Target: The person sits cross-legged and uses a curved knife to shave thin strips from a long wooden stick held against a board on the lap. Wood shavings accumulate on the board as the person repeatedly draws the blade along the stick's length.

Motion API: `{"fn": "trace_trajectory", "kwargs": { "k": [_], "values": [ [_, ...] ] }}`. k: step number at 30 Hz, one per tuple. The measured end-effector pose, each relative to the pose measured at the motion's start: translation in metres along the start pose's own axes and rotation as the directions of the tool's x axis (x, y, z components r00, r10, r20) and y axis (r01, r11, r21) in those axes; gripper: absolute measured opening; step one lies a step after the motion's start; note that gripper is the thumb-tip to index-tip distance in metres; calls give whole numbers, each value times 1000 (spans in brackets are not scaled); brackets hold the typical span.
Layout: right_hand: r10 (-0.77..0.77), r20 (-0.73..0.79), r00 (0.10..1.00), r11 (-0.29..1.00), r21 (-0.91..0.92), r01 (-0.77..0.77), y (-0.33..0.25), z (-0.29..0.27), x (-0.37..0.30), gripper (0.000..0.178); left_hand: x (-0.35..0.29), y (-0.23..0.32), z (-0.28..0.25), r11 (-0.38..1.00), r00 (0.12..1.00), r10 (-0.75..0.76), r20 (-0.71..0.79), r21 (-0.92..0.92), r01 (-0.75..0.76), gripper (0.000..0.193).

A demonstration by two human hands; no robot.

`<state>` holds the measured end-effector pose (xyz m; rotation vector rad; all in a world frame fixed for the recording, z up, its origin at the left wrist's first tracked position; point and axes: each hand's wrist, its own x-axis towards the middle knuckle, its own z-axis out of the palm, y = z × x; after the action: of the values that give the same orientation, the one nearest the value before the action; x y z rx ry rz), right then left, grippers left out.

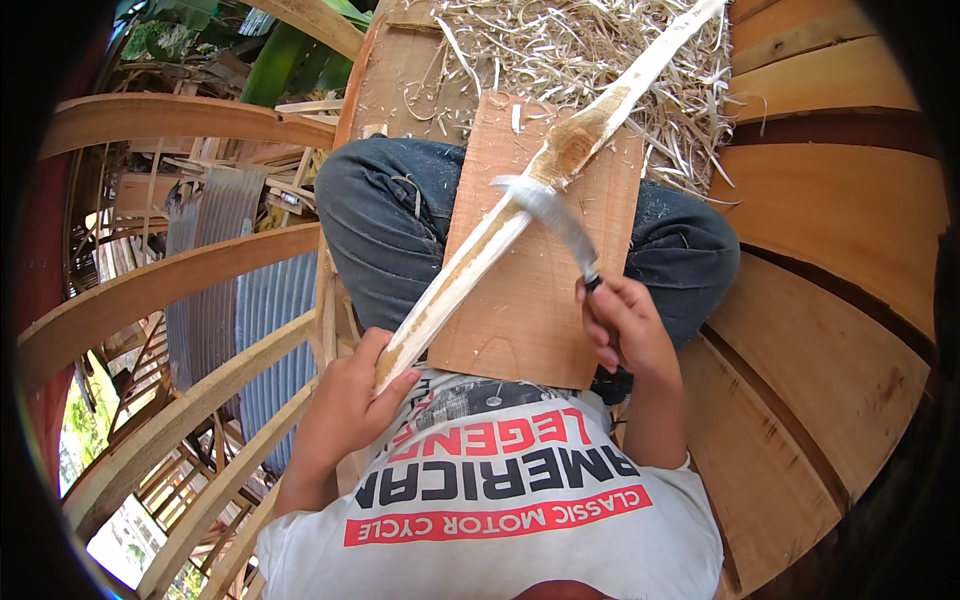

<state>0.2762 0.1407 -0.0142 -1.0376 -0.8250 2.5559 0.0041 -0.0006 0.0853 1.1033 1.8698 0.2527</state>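
Observation:
A long pale wooden stick, with a brown knot partway along it, slants from my lap up to the far right. My left hand is closed around its near end. In my right hand is a knife with a dark handle and a curved blade, slightly blurred. The blade lies across the stick just below the knot. Beneath the stick, a flat rectangular wooden board rests on my crossed legs.
Curly wood shavings cover the far end of the plank floor. To the right rises a wall of wooden planks. Curved-looking wooden rails line the left side, with corrugated sheets beyond them.

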Motion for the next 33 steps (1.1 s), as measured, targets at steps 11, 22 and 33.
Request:
{"fn": "trace_trajectory", "kwargs": {
  "k": [11, 22, 33],
  "values": [
    [-160, -113, 981, 982, 84, 170, 3, 5, 8, 25, -4, 12, 5, 998, 999, 7, -47, -67, -10, 25],
    [-218, -120, 969, 962, -194, 193, -3, 10, 7, 21, -1, 11, 0, 995, 993, 63, -98, -73, -71, 26],
    [-461, -350, 816, 887, -201, 415, -6, -1, 16, 11, 17, 8, -1, 763, 966, 162, 200, -646, 6, 27]
  ]
}}
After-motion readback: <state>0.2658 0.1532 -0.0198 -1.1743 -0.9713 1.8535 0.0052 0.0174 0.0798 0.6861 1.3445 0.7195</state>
